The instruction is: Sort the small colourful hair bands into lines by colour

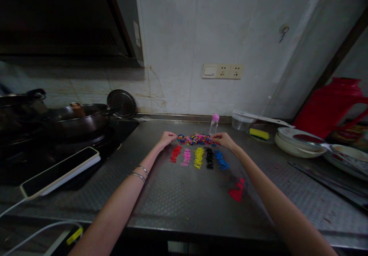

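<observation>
One wide view looks out from the person's head, above the near edge of the metal countertop (161, 202); it faces forward and down, nearly square to the far tiled wall (172, 37); the left hand (167, 137) and right hand (225, 139) lie at middle distance; it spans from cooktop (126, 128) at left to red thermos jug (324, 108) at right.

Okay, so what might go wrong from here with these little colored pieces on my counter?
Your left hand and right hand are at the two ends of the mixed pile, so a careless nudge might push stray pieces into the red group or blue group close by. The pink-capped bottle stands near the right hand and could get knocked over.
</observation>
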The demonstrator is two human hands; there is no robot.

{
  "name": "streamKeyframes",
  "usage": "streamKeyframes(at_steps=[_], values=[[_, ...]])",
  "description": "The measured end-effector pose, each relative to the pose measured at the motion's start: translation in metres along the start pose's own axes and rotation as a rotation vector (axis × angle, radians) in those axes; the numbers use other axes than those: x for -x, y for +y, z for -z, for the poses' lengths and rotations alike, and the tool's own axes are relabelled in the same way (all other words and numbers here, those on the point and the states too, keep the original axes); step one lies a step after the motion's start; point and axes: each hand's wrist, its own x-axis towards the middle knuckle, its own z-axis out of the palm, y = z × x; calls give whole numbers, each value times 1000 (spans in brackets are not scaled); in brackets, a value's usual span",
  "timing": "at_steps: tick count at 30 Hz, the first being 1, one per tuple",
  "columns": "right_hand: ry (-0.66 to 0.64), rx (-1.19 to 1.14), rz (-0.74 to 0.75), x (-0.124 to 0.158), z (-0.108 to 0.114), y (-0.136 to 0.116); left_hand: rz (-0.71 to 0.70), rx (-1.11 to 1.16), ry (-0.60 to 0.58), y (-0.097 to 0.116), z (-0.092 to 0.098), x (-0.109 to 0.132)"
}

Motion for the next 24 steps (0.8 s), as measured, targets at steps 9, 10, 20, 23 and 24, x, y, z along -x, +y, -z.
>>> streamKeyframes(at_steps=[9, 10, 20, 23, 24], values=[[-205, 85, 199, 2, -44, -42, -8, -1, -20, -2, 0, 0], [-212, 103, 216, 2, -49, -48, -12, 1, -22, -2, -1, 0], [-333, 238, 301, 7, -88, -70, -7, 0, -22, 3, -2, 2], [-312, 228, 312, 9, -87, -73, -1, 4, -21, 4, -2, 3], [-300, 218, 314, 10, -85, -74, 2, 2, -22, 4, -2, 3]])
